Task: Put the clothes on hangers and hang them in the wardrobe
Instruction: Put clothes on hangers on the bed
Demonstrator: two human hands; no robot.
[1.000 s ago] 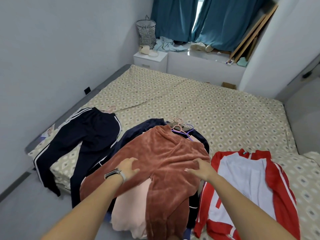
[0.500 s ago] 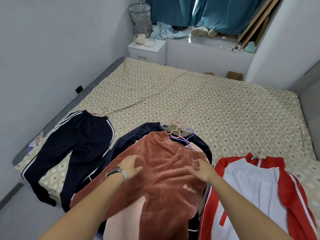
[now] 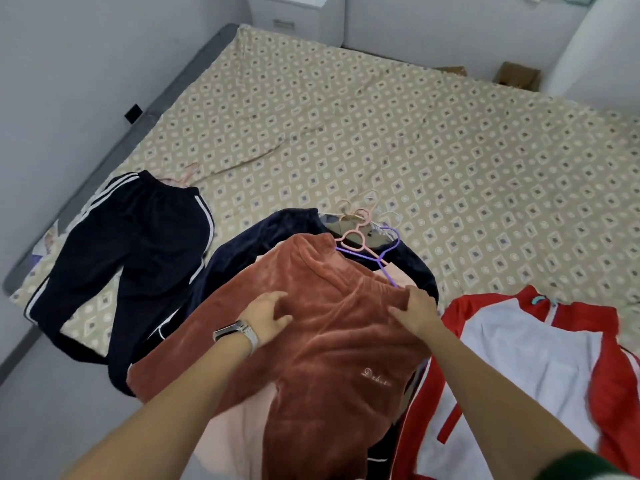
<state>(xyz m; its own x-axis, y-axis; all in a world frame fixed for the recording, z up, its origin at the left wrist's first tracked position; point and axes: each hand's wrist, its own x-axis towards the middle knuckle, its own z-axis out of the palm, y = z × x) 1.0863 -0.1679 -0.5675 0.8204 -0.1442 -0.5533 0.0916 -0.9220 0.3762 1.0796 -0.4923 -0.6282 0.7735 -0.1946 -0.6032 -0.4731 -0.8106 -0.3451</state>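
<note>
The rust-brown velvet garment [image 3: 329, 341] is lying on top of the clothes pile at the near edge of the bed [image 3: 450, 150], plush and creased, with small pale script stitched near its lower right; I am pressing my left hand [image 3: 268, 315] onto its left side, fingers bunching the fabric, and my right hand [image 3: 414, 311] is gripping its right side; pink and purple hangers [image 3: 367, 237] are poking out just beyond its top edge; a pale pink garment [image 3: 235, 420] is showing beneath it; navy striped trousers [image 3: 138, 254] are lying to the left, a red and white jacket [image 3: 536, 358] to the right.
</note>
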